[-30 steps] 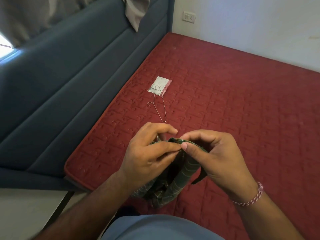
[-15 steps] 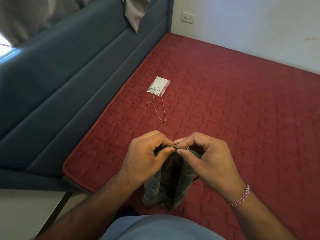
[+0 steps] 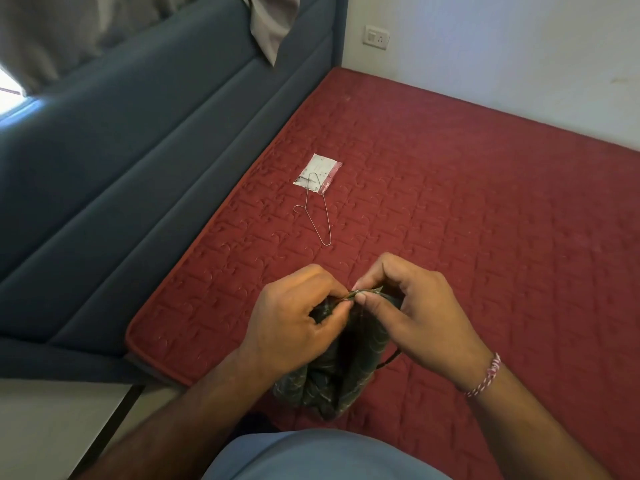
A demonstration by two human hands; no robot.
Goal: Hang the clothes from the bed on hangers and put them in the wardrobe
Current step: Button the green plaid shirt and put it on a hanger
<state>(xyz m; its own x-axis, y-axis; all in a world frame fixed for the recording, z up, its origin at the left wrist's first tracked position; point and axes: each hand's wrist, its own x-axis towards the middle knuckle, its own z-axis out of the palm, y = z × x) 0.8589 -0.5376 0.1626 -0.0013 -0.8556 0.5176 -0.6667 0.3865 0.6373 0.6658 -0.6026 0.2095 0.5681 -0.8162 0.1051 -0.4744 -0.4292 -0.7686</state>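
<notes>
A dark green checked garment [image 3: 341,372] hangs bunched between my hands above the near corner of the red mattress [image 3: 467,220]. My left hand [image 3: 294,323] pinches its top edge from the left. My right hand [image 3: 412,313] pinches the same edge from the right, fingertips almost touching the left ones. A thin wire hanger [image 3: 316,211] lies flat on the mattress farther away, its upper end over a small white packet [image 3: 318,173]. No wardrobe is in view.
A blue padded headboard [image 3: 138,161] runs along the left side of the bed. Grey curtain cloth [image 3: 273,26] hangs over its top. A white wall with a socket [image 3: 376,37] stands behind the bed. Pale floor [image 3: 45,427] shows at lower left.
Both hands have drawn closer together on the garment's top edge, and the cloth now hangs straighter below them. The hanger and packet have not moved.
</notes>
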